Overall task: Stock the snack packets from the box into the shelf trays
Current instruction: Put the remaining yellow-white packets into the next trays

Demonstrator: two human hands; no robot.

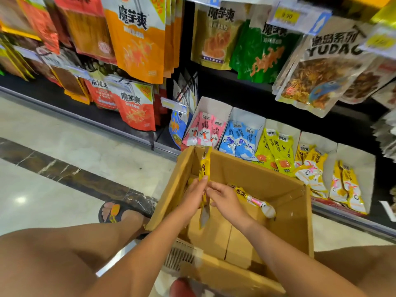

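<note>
1. Between the person's bare knees and the bottom shelf stands the cardboard box (246,183), flaps open, its far edge just beside the shelf trays (214,103). Pale floor (64,136) lies open on the left, beyond a sandal (115,211).
2. Writing: a hanging bag (327,67) at upper right reads "YUDAO". A blurred price tag (286,16) above it seems to read "9.90". The other labels are in Chinese characters.
3. From left to right, the trays hold pink packets (203,131), blue packets (240,138) and yellow packets (278,151).
4. The left hand (194,197) is over the box, fingers curled around a snack packet (204,166) that stands upright, its top above the box rim.
5. The right hand (225,199) pinches the same packet lower down with thumb and fingertips. A second packet (252,199) shows from behind this hand, inside the box — whether it is held I cannot tell.
</note>
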